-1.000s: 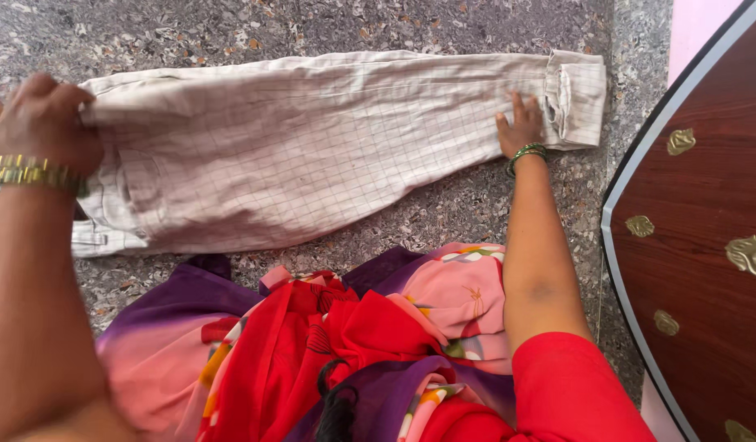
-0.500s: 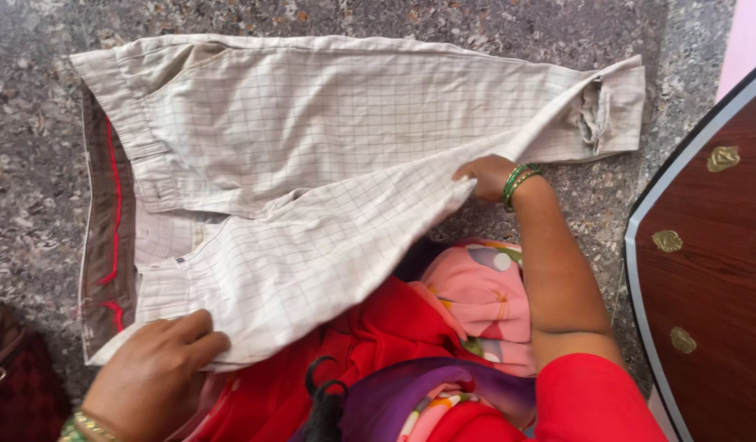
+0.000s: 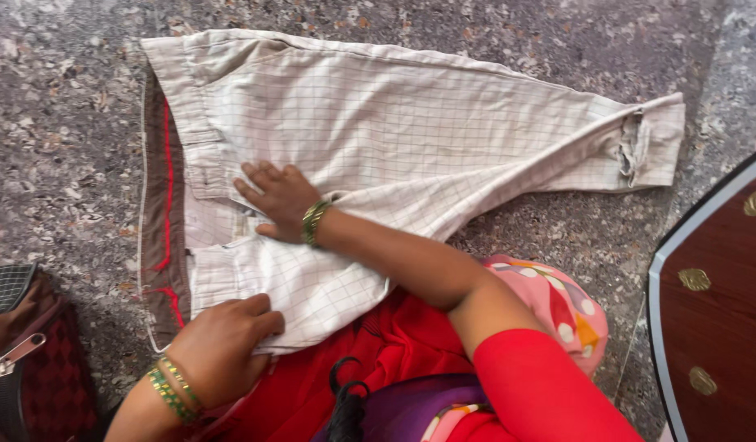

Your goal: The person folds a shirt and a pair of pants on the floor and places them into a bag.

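Pale checked cotton trousers [image 3: 394, 139] lie spread on the speckled grey stone floor [image 3: 59, 123], waistband toward the floor's left side, leg cuffs [image 3: 652, 147] toward the right, near leg partly over your lap.

Your right hand [image 3: 280, 200] lies flat, fingers spread, palm down near the seat and crotch; it presses and grips nothing. Your left hand [image 3: 218, 348] rests half-curled on the near waistband corner; whether it pinches the cloth, I cannot tell.

Risks, as judged from this layout:
- The near leg sits skewed against the far one. Pressing now could set a diagonal crease.
- The near edge rides on your red and pink printed garment [image 3: 394, 352]; a knee shift could drag the cloth out of line.
- The dark chequered bag [image 3: 26, 352], at the floor's lower left, sits near the waistband and could snag it.
- The brown wooden panel with brass studs [image 3: 722, 311] stands near the cuffs.
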